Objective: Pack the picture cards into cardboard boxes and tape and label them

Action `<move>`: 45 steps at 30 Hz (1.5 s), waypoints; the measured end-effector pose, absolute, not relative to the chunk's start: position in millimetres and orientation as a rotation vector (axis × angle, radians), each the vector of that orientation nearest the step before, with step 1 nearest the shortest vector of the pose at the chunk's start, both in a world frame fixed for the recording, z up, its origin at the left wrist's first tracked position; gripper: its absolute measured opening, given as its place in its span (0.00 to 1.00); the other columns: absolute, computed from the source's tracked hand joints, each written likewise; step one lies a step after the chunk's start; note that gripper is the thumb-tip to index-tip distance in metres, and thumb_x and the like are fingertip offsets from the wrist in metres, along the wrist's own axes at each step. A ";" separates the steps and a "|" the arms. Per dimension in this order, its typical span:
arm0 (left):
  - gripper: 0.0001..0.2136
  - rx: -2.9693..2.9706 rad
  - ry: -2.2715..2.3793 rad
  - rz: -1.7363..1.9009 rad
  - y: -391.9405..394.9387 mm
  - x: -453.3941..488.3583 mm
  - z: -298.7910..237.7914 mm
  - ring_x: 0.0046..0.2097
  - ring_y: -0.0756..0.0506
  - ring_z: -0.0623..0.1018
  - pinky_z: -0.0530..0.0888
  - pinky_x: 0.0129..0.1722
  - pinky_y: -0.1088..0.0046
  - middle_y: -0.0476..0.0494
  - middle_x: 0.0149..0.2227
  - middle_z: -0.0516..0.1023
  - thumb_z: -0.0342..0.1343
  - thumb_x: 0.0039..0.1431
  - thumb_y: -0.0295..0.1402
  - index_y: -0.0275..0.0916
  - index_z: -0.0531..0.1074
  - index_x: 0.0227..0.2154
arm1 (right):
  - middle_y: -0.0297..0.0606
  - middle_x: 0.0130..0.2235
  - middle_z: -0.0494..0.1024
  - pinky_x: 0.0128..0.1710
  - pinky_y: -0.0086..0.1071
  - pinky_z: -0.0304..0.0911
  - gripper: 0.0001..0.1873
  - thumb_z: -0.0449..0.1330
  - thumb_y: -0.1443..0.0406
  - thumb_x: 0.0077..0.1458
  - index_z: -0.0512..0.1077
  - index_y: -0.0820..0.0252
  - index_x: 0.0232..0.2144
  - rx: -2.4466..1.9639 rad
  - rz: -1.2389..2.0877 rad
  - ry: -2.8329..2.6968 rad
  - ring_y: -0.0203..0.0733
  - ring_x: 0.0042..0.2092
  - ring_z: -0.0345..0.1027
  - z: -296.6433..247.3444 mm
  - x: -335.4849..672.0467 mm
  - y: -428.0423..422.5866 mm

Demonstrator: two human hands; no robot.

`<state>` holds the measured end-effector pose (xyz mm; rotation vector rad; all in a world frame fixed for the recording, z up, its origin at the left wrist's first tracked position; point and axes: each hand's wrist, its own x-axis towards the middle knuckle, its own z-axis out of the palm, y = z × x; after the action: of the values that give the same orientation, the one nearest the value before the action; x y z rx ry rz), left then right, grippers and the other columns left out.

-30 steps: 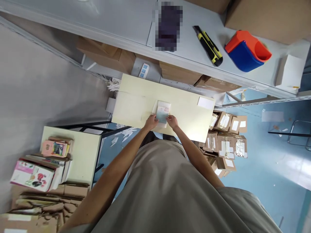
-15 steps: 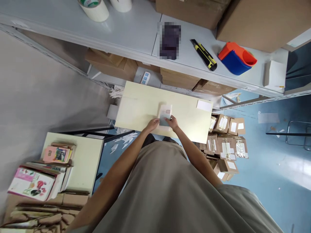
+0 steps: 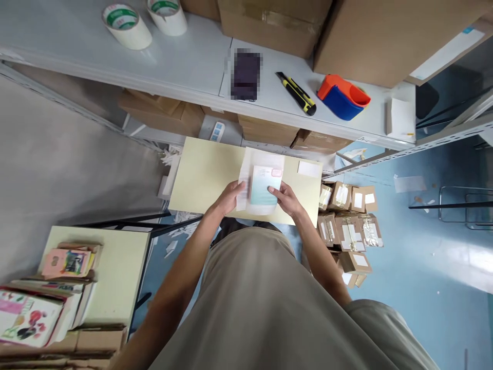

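Note:
A small book [image 3: 265,186] with a pale blue and white cover lies against a whitish, see-through wrapping sheet [image 3: 262,155] above the cream table. On the left, my left hand [image 3: 229,198] is closed on the sheet's edge, thumb on top. My right hand [image 3: 288,200] grips the book's right side; its thumb presses on the cover while the other fingers are hidden beneath. The sheet shows beyond the book's top, left and bottom edges. I cannot tell whether it is a loose sheet or a bag.
A white paper [image 3: 308,168] lies on the cream table [image 3: 200,174]. The shelf [image 3: 200,61] ahead carries tape rolls [image 3: 127,28], a box cutter [image 3: 296,93], an orange-and-blue tape dispenser [image 3: 342,97] and cartons. Parcels [image 3: 350,231] are stacked at right, books [image 3: 31,313] at lower left.
The book and sheet have come up closer to me. My hands have moved apart, and the sheet now spreads wider on the left. The camera view has shifted.

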<state>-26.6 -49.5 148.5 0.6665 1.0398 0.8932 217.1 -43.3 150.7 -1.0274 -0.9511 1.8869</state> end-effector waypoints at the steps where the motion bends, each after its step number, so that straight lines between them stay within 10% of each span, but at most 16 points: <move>1: 0.44 0.696 1.063 0.892 -51.4 -20.6 154.0 0.57 0.23 0.87 0.83 0.57 0.48 0.30 0.47 0.91 0.79 0.40 0.69 0.34 0.87 0.49 | 0.41 0.54 0.91 0.59 0.47 0.81 0.35 0.80 0.42 0.55 0.82 0.53 0.56 -1.032 1.884 -0.943 0.56 0.58 0.84 151.3 219.6 -44.4; 12: 0.37 0.944 1.359 0.884 -55.0 16.7 167.8 0.52 0.30 0.87 0.84 0.51 0.57 0.33 0.49 0.90 0.78 0.47 0.62 0.35 0.86 0.49 | 0.48 0.59 0.88 0.58 0.50 0.82 0.41 0.73 0.34 0.58 0.79 0.54 0.60 -1.254 1.670 -1.083 0.59 0.60 0.83 135.6 236.0 -49.5; 18: 0.17 1.344 1.743 0.635 -50.0 33.9 166.7 0.44 0.36 0.87 0.79 0.45 0.65 0.43 0.41 0.90 0.68 0.63 0.49 0.41 0.86 0.46 | 0.54 0.68 0.81 0.62 0.52 0.80 0.43 0.68 0.31 0.60 0.78 0.53 0.62 -1.435 1.369 -1.177 0.63 0.67 0.78 128.5 222.7 -52.7; 24: 0.18 1.666 1.781 0.302 -63.9 61.2 182.8 0.51 0.31 0.89 0.79 0.51 0.62 0.36 0.48 0.91 0.61 0.70 0.36 0.44 0.83 0.60 | 0.42 0.46 0.87 0.48 0.40 0.79 0.33 0.66 0.33 0.62 0.78 0.53 0.48 -1.445 1.418 -1.220 0.53 0.51 0.83 146.5 198.5 -59.4; 33: 0.36 1.335 1.433 0.688 -77.8 48.3 168.4 0.60 0.28 0.86 0.82 0.63 0.52 0.36 0.62 0.86 0.74 0.56 0.45 0.43 0.78 0.67 | 0.29 0.25 0.61 0.35 0.33 0.65 0.36 0.58 0.31 0.67 0.60 0.50 0.24 -1.503 1.331 -1.173 0.41 0.33 0.62 134.0 213.1 -52.6; 40: 0.39 0.973 1.502 1.005 -64.3 11.9 171.6 0.71 0.28 0.77 0.79 0.67 0.50 0.30 0.73 0.76 0.76 0.55 0.55 0.43 0.77 0.66 | 0.37 0.38 0.86 0.44 0.37 0.79 0.33 0.71 0.31 0.57 0.81 0.52 0.39 -1.157 1.825 -0.842 0.49 0.46 0.81 141.5 233.0 -49.2; 45: 0.39 0.759 1.204 0.925 -64.7 -7.8 194.0 0.61 0.28 0.84 0.83 0.57 0.51 0.31 0.58 0.87 0.78 0.52 0.60 0.39 0.83 0.60 | 0.40 0.49 0.90 0.56 0.42 0.81 0.33 0.74 0.34 0.56 0.83 0.51 0.48 -1.077 1.881 -0.737 0.53 0.57 0.83 141.5 231.8 -51.7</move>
<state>-7.8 -64.7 194.0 0.7593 1.2041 0.9249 231.8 -51.7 141.5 -1.0767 -0.7370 1.8810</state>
